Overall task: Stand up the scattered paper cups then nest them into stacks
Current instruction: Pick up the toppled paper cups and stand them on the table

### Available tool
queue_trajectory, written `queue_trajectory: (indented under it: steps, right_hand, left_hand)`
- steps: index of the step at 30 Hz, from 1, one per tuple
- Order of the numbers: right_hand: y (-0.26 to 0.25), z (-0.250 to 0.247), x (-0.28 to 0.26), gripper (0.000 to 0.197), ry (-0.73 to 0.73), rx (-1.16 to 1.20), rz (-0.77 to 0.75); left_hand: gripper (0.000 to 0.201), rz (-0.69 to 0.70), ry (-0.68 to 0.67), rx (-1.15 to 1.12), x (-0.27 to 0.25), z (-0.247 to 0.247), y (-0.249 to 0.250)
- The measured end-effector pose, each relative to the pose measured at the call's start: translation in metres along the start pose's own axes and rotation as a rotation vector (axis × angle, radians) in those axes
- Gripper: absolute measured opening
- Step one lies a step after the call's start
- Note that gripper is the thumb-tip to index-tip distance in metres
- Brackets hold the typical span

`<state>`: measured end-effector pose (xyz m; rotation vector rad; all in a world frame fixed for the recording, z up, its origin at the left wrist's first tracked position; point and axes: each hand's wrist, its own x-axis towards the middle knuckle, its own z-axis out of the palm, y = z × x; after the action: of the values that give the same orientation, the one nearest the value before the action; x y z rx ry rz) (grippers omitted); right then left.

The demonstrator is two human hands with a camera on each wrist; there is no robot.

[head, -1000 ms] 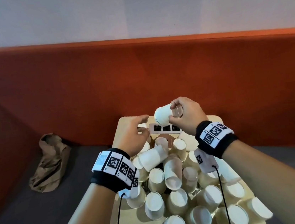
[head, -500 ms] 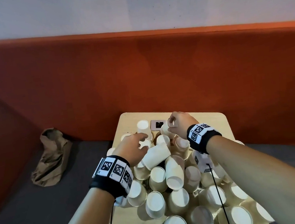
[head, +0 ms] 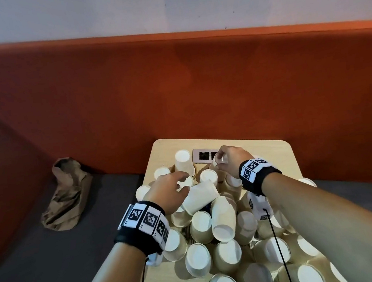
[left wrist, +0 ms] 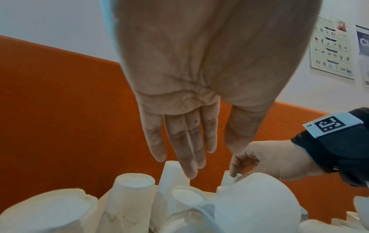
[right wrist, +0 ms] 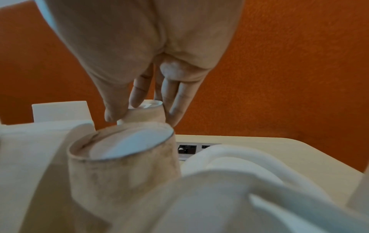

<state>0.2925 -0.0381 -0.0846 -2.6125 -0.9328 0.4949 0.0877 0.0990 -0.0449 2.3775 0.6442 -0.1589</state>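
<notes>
Orange padding backs the table point(head: 274, 160), which carries a heap of paper cups point(head: 223, 220), most mouth-down or toppled. Your right hand point(head: 232, 161) pinches one inverted cup point(right wrist: 146, 114) by its base at the far edge, thumb on one side and fingers on the other, beside the socket strip point(head: 202, 155). Your left hand point(head: 169, 193) hovers with straight, relaxed fingers above the upside-down cups, holding nothing. A tall inverted cup point(head: 183, 162) stands between both hands. A brown bag point(head: 66, 195) lies on the bench.

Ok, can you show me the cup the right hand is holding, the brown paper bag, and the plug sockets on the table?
held cup point(right wrist: 146, 115): right wrist view, its side wall.
brown paper bag point(head: 66, 195): head view, crumpled middle.
plug sockets point(head: 204, 155): head view, left socket.
</notes>
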Motion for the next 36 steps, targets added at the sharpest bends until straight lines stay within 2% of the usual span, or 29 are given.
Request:
queue_trajectory:
  steps: [7,14,20,25,29,32,34,36]
  right_hand:
    - [0.002,0.002,0.002,0.026,-0.048,0.031,0.031]
    - [0.001,-0.021,-0.013,0.028,0.006,0.026,-0.014]
    - [-0.02,-0.049,-0.055,0.023,0.039,0.049,-0.075]
    - [-0.048,-0.061,-0.107,0.02,0.029,0.139,-0.087]
    - [-0.061,-0.049,-0.139,0.027,-0.04,0.046,-0.026]
    - [-0.062,-0.031,-0.155,0.034,-0.066,-0.026,0.086]
    - [-0.066,-0.016,-0.165,0.043,-0.045,-0.045,0.186]
    - [-0.069,-0.003,-0.174,0.06,-0.017,-0.071,0.277]
  left_hand:
    - [0.041,0.016,-0.009,0.001,0.002,0.006,0.0]
    - [0.043,0.045,0.003,0.02,0.001,0.008,0.002]
    - [0.044,0.18,0.039,0.085,-0.003,0.008,0.023]
    - [0.047,0.277,-0.006,0.079,-0.001,0.008,0.029]
    - [0.053,0.318,-0.064,0.118,-0.001,0.009,0.019]
    - [0.055,0.335,-0.085,0.149,-0.005,0.008,0.01]
    - [0.055,0.373,-0.094,0.166,-0.011,0.006,0.005]
    - [0.055,0.407,-0.101,0.172,-0.014,0.005,0.001]
